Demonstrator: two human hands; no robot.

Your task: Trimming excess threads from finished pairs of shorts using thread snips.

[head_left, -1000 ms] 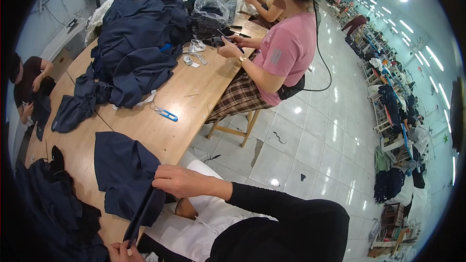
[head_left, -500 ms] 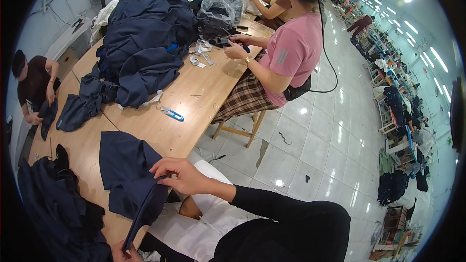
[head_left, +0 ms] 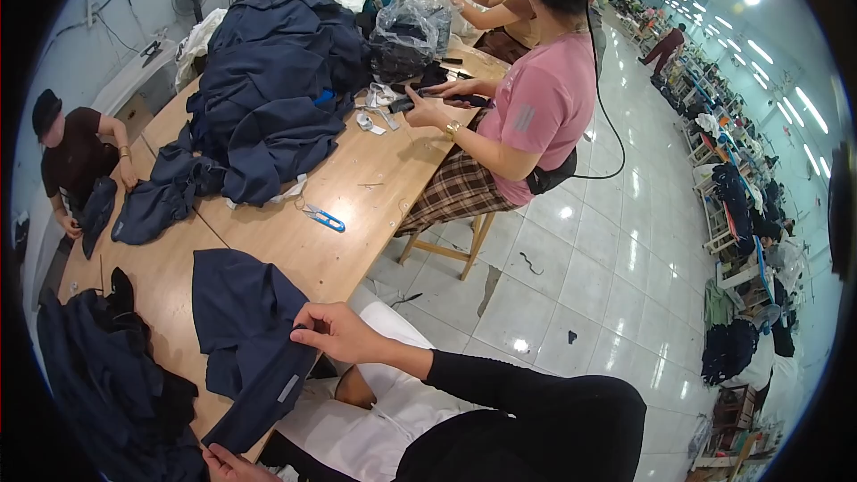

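Observation:
A navy garment piece (head_left: 245,308) hangs between my hands, its far part lying on the wooden table. My right hand (head_left: 339,333) pinches its upper right edge between thumb and fingers. At the bottom of the picture my left hand (head_left: 234,464) is closed on the lower corner, partly cut off by the picture's rim. The stretch of cloth between the hands is spread fairly flat, and a small pale label (head_left: 287,388) shows on it. Just left of this piece lies a dark heap of navy garments (head_left: 112,384).
Blue thread snips (head_left: 326,219) lie on the wooden table (head_left: 357,241) beyond the cloth. A large navy garment pile (head_left: 272,80) stands farther back. A person in pink (head_left: 544,98) sits at the right edge, another in dark brown (head_left: 85,156) at the left; both handle things.
The cloth strip between my hands has turned from edge-on to flat, bringing the pale label into view. The person on the left has reached a hand toward the navy cloth on the table.

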